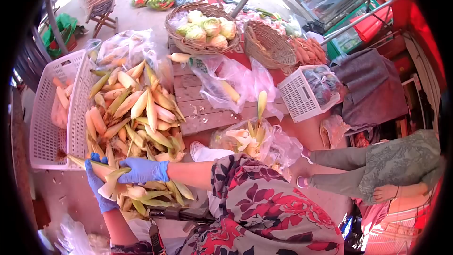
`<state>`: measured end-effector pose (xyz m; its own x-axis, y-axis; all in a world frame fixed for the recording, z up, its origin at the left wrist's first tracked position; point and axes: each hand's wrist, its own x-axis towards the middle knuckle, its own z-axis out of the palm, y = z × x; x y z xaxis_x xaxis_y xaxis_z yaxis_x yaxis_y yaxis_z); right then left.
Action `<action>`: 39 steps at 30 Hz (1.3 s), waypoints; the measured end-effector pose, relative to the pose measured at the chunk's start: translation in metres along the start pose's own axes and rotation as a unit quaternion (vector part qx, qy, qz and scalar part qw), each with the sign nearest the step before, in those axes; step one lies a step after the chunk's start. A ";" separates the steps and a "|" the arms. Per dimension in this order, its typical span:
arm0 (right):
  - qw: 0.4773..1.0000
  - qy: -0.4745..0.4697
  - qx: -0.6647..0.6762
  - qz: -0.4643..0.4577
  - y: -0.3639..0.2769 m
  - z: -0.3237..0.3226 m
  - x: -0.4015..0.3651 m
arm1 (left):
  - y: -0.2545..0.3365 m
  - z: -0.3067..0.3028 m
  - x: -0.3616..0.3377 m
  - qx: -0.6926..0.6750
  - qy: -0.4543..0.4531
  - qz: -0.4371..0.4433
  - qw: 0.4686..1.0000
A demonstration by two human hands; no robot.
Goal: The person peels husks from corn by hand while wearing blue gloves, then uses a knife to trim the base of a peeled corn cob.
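Both my hands wear blue gloves and are closed around one ear of corn [96,170], held tilted over the front of a large corn pile [137,106]. My left hand [104,193] wraps it from below and the left, fingers showing at its far side. My right hand [144,169] comes in from the right and pinches the husk near the ear's middle. A pale strip of husk [112,185] hangs loose between the hands. The brown silk end points to the upper left. Ears in the pile still wear green and yellowish husks.
A white crate [73,108] stands left of the pile. Beyond are a wooden platform [203,117], a basket of cabbages [203,49], another wicker basket [264,52] and a white crate [299,99]. Right of me, a bag of husks [257,144] lies near a standing person [391,165].
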<state>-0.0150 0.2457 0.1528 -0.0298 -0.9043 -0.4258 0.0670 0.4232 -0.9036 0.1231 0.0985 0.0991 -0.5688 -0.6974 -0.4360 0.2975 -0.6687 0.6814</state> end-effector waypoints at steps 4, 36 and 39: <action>0.996 -0.004 0.087 0.021 0.007 0.007 0.003 | -0.017 0.001 0.003 0.001 -0.048 0.023 0.999; 0.958 -0.027 -0.244 -0.147 0.087 0.064 0.004 | -0.003 0.065 -0.047 0.392 -0.206 -0.211 0.871; 0.942 -0.026 -0.305 -0.140 0.133 0.089 -0.015 | -0.024 0.042 -0.063 0.514 -0.330 -0.184 0.770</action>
<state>0.0829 0.3110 0.0435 0.0883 -0.9802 -0.1771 -0.5224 0.1058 -0.8461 0.1199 0.1694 0.1349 -0.8369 0.0001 -0.5474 -0.5474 0.0035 0.8369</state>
